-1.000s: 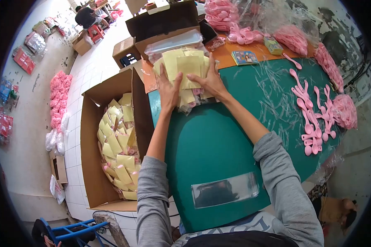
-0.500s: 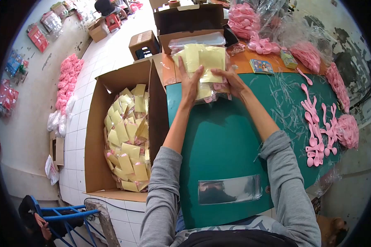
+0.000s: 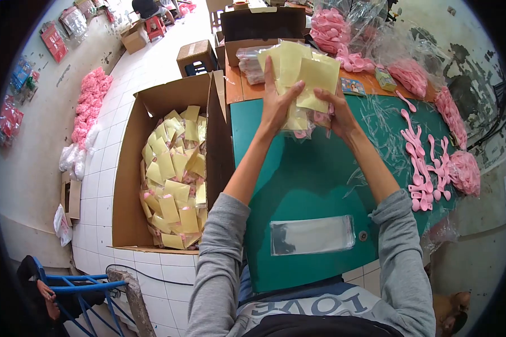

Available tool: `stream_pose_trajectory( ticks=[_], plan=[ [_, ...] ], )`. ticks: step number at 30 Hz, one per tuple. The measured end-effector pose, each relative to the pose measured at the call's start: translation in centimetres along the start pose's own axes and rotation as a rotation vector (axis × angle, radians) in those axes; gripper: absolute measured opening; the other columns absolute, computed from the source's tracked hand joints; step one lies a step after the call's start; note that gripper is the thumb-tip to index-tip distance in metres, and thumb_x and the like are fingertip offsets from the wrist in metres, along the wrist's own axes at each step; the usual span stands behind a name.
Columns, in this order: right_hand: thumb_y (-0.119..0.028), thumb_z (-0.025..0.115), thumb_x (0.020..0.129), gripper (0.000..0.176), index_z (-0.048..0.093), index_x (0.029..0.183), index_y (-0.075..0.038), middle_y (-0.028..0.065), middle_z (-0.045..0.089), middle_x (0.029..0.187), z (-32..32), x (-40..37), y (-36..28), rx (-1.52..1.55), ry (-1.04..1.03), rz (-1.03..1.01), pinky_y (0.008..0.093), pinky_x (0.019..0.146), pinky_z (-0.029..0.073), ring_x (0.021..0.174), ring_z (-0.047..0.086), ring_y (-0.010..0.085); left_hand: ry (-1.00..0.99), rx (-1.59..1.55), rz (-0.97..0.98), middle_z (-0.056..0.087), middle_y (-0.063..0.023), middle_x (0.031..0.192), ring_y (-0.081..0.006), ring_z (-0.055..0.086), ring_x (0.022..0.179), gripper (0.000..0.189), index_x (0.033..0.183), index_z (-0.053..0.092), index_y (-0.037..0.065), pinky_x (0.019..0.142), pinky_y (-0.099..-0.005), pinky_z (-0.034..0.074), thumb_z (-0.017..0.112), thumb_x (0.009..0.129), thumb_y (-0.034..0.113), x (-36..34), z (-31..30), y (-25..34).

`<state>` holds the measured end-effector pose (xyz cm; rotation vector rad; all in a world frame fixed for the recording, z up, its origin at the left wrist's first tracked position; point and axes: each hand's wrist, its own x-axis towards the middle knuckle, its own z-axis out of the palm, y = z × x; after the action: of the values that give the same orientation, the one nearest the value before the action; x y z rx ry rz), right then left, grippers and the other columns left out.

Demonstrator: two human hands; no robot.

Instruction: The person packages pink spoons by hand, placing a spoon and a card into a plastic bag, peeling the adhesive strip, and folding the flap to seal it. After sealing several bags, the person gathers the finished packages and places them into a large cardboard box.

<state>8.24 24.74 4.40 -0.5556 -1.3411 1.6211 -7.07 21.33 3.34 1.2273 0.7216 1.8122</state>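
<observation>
Packets [image 3: 315,78] screen most fingers of the left hand [image 3: 276,104] and right hand [image 3: 340,114]; a person [image 3: 146,8] at the red stool [image 3: 154,27] is cut off by the top edge.

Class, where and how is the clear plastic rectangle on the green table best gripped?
Probably pinch the clear plastic rectangle by its short right end, coming from the right: it lies flat on the green table, long sides running roughly left to right.
</observation>
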Motion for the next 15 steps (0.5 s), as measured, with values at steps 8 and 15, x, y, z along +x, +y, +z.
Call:
stream_pose_trajectory(
  ticks=[8, 15],
  plan=[
    [-0.019, 0.069, 0.077, 0.069, 0.027, 0.130, -0.009, 0.0127, 0.049, 0.117, 13.6, -0.7, -3.9, 0.096, -0.189, -0.108, 0.0338, 0.083, 0.052, 0.106, 0.054, 0.0208, 0.038, 0.200, 0.028, 0.034, -0.0205, 0.137, -0.0281, 0.045, 0.119, 0.087, 0.146, 0.010, 0.009, 0.096, -0.0345, 0.041, 0.066, 0.081, 0.019, -2.0, -5.9, 14.0],
    [-0.027, 0.077, 0.070, 0.104, 0.005, 0.142, -0.006, 0.0183, 0.037, 0.131, 26.7, 7.6, 1.3, 0.212, -0.358, -0.293, 0.0374, 0.101, 0.038, 0.121, 0.041, 0.0280, 0.288, 0.328, 0.035, 0.048, -0.0159, 0.125, -0.0251, 0.053, 0.110, 0.061, 0.136, 0.031, 0.003, 0.090, -0.0345, 0.047, 0.056, 0.087, 0.027, -2.0, -17.0, 22.3]
  ],
)
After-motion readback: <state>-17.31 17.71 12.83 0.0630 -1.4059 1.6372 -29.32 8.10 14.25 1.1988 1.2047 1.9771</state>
